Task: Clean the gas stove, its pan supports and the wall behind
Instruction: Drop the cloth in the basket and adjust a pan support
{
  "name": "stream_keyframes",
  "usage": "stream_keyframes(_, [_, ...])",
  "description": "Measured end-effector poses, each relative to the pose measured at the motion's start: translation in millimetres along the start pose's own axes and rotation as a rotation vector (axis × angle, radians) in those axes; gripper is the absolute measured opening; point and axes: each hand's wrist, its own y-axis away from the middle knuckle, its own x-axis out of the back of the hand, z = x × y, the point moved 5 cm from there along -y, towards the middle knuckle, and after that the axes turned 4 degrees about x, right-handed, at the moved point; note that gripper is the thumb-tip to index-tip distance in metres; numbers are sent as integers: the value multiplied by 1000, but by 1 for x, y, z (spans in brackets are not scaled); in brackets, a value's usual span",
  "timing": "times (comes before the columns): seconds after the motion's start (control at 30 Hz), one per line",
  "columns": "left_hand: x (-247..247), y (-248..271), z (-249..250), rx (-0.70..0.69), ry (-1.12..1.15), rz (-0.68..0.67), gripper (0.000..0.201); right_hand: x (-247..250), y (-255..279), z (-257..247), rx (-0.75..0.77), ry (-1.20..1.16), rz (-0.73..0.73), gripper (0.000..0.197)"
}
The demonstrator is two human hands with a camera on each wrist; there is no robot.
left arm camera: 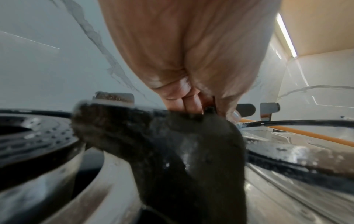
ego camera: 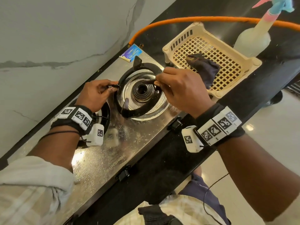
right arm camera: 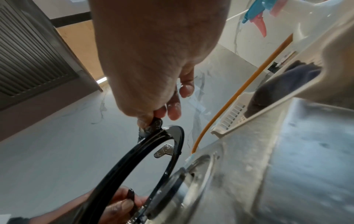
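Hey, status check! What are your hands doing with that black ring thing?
Left hand, right hand: each pinching a prong of the pan support. Support held tilted over the burner. Nothing blocking.

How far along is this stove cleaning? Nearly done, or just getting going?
Midway, I'd guess. The steel stove top is wet and speckled, so it seems sprayed but not wiped dry. Right now the left hand and right hand each pinch a prong of the black pan support, held tilted over the burner. The marble wall shows no wiping marks. A dark cloth waits in the basket.
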Motion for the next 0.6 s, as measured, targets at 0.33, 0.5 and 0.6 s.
stream_keyframes(0.33, [5, 2, -3, 45, -9, -24, 23, 7, -29, -25, 104, 32, 11, 14])
stream_keyframes(0.5, [4, 3, -2, 35, -6, -37, 23, 8, -30, -25, 100, 18, 22, 12])
stream_keyframes(0.6, [3, 2, -2, 20, -18, -55, 23, 10, -30, -25, 105, 9, 29, 11])
